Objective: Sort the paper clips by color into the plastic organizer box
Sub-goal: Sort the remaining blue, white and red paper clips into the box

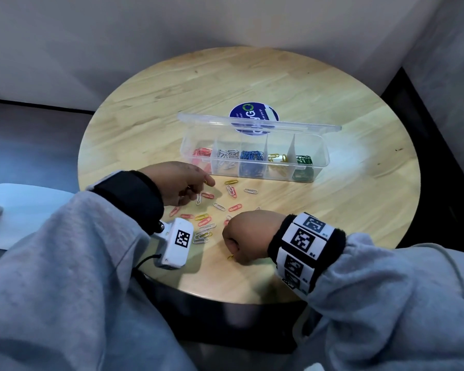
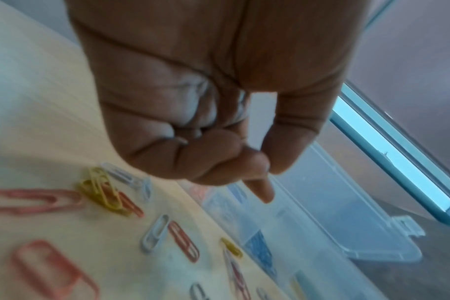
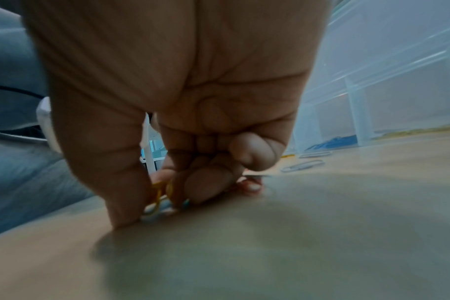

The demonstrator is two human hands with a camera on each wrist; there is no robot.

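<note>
The clear organizer box (image 1: 322, 153) stands open on the round wooden table (image 1: 346, 210); its compartments hold pink, white, blue, yellow and green clips from left to right. Loose pink, white and yellow paper clips (image 1: 219, 206) lie scattered in front of it. My left hand (image 1: 184, 184) hovers over the left of the scatter, its fingers (image 2: 213, 162) curled round what look like white clips (image 2: 193, 105) in the palm. Near the front edge, my right hand (image 1: 243, 235) is down on the table, thumb and fingers pinching a yellow clip (image 3: 157, 194).
The box lid (image 1: 257, 124) lies flat behind the box, over a blue round sticker (image 1: 252, 115). A grey wall rises behind the table. A white seat (image 1: 24, 210) sits to the left, below the table edge. Bare wood shows to the right of the box.
</note>
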